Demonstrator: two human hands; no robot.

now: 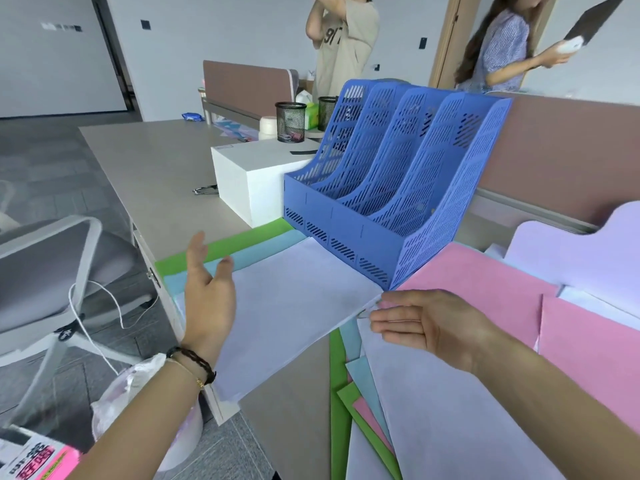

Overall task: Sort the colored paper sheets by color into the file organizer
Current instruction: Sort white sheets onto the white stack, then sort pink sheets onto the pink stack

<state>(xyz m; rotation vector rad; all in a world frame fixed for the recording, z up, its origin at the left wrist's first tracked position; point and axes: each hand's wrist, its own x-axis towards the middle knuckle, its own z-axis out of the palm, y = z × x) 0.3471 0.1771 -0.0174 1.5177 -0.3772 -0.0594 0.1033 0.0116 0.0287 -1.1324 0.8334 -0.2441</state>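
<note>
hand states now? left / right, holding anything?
Left hand: open, fingers straight, holding nothing, raised over the lavender sheet.
Right hand: open, fingers straight, fingertips at the sheet's corner near the file organizer; no clear grip.

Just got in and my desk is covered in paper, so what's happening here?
A person is sorting coloured paper sheets. Both hands hang open over a pale lavender sheet stack: the left hand above its left edge, the right hand at its right corner. The blue plastic file organizer looks empty so far. Pink sheets lie to the right.
</note>
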